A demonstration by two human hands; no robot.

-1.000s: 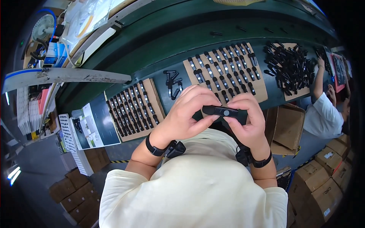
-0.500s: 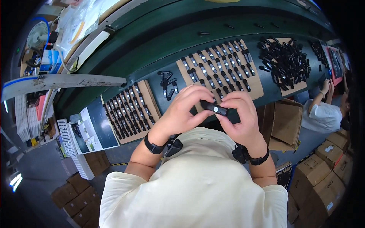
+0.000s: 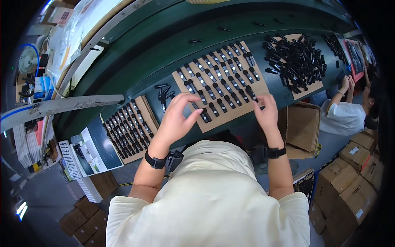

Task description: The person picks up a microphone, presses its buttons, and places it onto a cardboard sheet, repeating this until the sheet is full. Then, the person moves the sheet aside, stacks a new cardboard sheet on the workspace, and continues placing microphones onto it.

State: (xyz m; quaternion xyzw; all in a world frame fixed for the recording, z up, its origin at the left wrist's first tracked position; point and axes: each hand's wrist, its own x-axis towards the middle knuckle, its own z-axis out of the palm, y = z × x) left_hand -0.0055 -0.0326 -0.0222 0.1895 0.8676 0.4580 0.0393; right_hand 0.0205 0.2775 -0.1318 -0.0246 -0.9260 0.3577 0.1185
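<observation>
Black foam tips the stick at the right edge of the cardboard sheet, likely light and stiff; its bare end, where the right hand pinches, suits best. The left hand, spread and empty, is beside the sheet's lower-left side.

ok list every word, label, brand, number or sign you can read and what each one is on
Brown carton, lower right: large dark lettering, which I won't copy out.
White label on that carton: too small to read.
Printed sheet, left side: any text too small to read.
Black piece by the right hand: no lettering readable.
</observation>
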